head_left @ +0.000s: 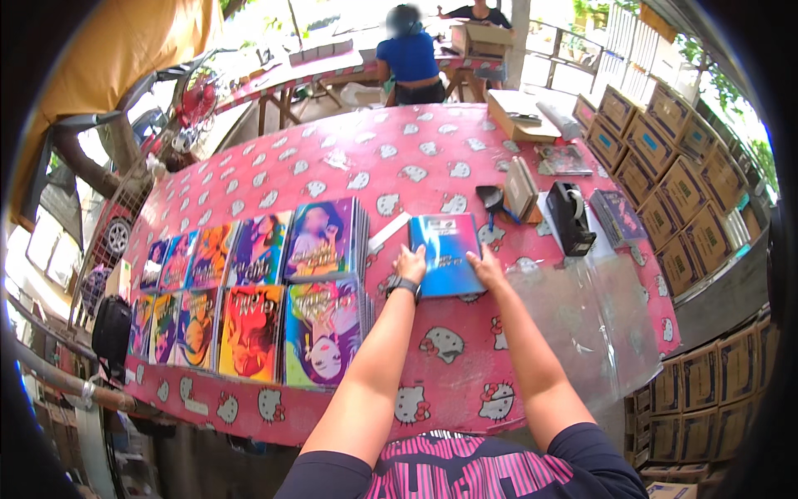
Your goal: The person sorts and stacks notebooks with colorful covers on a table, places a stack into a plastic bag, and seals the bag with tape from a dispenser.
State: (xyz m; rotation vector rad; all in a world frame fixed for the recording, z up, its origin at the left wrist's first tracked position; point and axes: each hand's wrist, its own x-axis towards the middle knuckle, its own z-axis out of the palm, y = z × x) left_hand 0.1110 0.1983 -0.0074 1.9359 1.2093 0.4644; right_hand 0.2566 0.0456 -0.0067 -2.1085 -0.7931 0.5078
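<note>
A blue, glossy-covered notebook (447, 249) lies on the pink table in front of me; it may be a small stack, and I cannot tell how many. My left hand (411, 266) grips its left edge, a dark watch on that wrist. On the opposite edge, my right hand (485, 268) has its fingers against the side and the thumb on the cover. Just beyond my left hand is a white strip (389, 232). To the left stand two rows of stacked notebooks (322, 334) with colourful illustrated covers.
Right of the notebook are a black tape dispenser (571, 219), a dark scoop-like tool (490, 200), upright cardboard pieces (521, 191) and clear plastic sheets (582, 320). An open carton (522, 116) sits at the far edge. Brown boxes (682, 200) are piled at right. Two people are beyond.
</note>
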